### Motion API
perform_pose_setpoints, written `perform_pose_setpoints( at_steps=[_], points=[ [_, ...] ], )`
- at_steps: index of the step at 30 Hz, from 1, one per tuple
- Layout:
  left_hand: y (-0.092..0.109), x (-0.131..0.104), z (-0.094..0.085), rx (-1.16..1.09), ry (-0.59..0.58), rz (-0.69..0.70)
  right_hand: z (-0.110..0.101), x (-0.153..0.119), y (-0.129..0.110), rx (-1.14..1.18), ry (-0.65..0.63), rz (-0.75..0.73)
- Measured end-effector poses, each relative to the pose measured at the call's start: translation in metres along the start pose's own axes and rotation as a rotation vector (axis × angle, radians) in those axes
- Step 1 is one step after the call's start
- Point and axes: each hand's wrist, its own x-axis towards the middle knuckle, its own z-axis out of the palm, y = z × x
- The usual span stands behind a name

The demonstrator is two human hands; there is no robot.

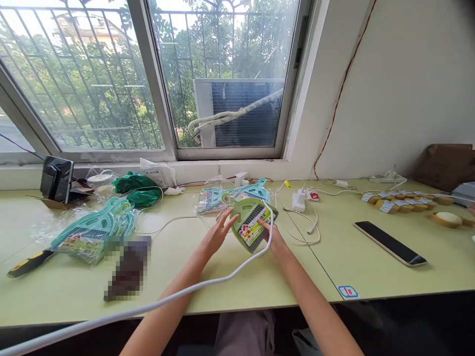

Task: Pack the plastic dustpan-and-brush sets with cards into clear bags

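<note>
While my left hand (218, 230) rests spread fingers against the green dustpan set (250, 226), I have the right hand (273, 236) pinching it; a white cable (111, 316) crosses in front.

I can read a red 10 on the blue-bordered sticker (348, 291) by the front edge of the bench (393, 282); the small print on the label (256, 227) of the green dustpan set (253, 215) escapes me.
</note>
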Motion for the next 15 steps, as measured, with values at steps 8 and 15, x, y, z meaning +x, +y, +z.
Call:
perform_pose_setpoints(
  at_steps=[8, 15],
  points=[
    [0.014, 0.003, -0.003, -0.087, 0.03, 0.061, 0.012, -0.01, -0.005, -0.063, -0.096, 0.064],
    [0.021, 0.015, -0.02, -0.059, 0.294, 0.012, 0.017, -0.015, -0.003, -0.011, -0.132, -0.021]
  ],
)
